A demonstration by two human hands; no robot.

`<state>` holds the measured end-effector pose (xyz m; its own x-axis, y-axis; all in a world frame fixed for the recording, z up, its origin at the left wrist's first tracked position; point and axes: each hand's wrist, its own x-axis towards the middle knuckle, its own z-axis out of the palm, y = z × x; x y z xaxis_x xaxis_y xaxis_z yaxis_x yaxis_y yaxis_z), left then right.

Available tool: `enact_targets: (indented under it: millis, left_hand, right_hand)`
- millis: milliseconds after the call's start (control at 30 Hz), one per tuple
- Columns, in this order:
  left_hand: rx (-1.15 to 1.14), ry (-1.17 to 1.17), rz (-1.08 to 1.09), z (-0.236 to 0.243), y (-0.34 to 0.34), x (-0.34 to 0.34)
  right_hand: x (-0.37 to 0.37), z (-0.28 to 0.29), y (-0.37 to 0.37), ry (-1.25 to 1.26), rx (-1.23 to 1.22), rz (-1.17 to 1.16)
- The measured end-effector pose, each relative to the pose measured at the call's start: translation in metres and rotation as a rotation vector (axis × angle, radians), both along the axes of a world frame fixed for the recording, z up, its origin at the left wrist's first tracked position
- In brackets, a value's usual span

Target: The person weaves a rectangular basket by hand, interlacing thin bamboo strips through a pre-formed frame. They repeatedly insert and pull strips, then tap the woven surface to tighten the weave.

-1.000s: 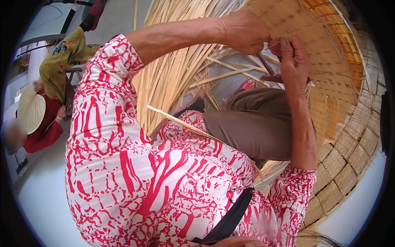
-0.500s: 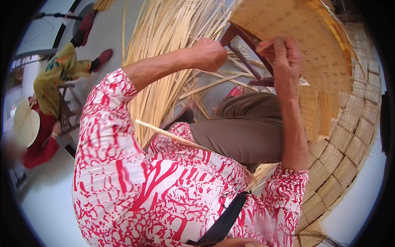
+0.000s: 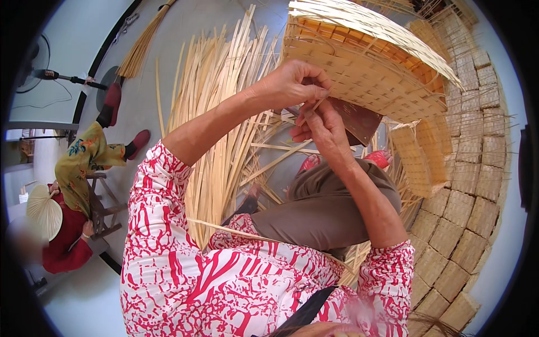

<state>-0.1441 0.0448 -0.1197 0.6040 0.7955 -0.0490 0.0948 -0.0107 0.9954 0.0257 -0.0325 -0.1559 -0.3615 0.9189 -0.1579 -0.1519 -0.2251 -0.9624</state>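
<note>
My left hand pinches a thin bamboo strip between thumb and forefinger. Just below it, my right hand has thumb and forefinger closed on the same strip, fingertips close to the left hand's. Above both hands sits a pale woven bamboo basket with uneven strip ends along its rim, over a dark wooden stool. A long strip lies across my lap.
Loose bamboo strips spread over the floor ahead. Stacked woven pieces line the right wall. At left, a seated person holds a round fan; a broom and standing fan are farther forward.
My right hand has moved left and lower in the picture, up against my left hand. More of the basket's rim now shows, and the surroundings have shifted as the view moved.
</note>
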Motion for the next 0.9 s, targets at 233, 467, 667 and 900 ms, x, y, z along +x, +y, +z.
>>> enact_targets:
  millis: [233,467,667,900]
  left_hand:
    - [-0.042,-0.011,-0.088,0.002,-0.01,0.002]
    - [-0.042,-0.125,-0.113,0.009,-0.015,0.003]
    - [-0.053,-0.172,-0.151,0.026,-0.024,0.002]
    - [0.165,-0.127,-0.063,0.024,-0.028,-0.002]
  right_hand:
    - [0.012,0.006,-0.015,-0.071,-0.222,0.12]
    - [0.064,0.05,0.007,-0.879,0.63,0.06]
    - [0.085,0.091,0.065,-1.215,1.254,-0.209]
    - [0.076,0.107,0.116,-1.16,0.569,0.288]
